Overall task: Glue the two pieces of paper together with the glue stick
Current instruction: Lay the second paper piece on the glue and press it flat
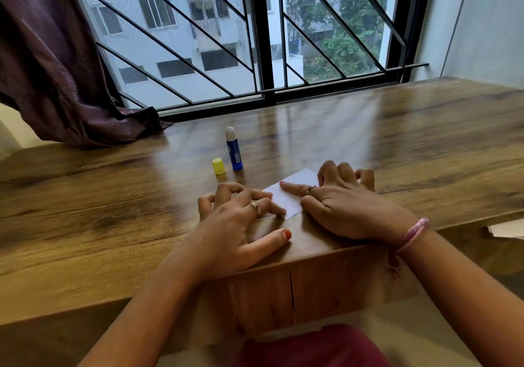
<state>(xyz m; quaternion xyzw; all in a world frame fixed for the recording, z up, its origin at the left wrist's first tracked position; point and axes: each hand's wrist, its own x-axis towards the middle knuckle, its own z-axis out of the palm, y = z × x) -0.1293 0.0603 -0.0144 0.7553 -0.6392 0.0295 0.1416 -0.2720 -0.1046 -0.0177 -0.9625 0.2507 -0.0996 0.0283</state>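
Note:
A small white paper (289, 196) lies flat on the wooden table (425, 145) near its front edge; I cannot tell whether it is one sheet or two stacked. My left hand (238, 225) rests on the table with its index fingertip on the paper's near left edge. My right hand (346, 205) lies over the paper's right side, its index finger pressing flat across the sheet. The blue glue stick (234, 149) stands upright and uncapped behind the paper to the left. Its yellow cap (218, 166) stands beside it.
A purple curtain (56, 77) drapes onto the table's far left corner. A barred window (255, 40) runs along the table's back edge. A pale sheet (507, 229) pokes in at the right edge, below the tabletop. The wall closes the right side.

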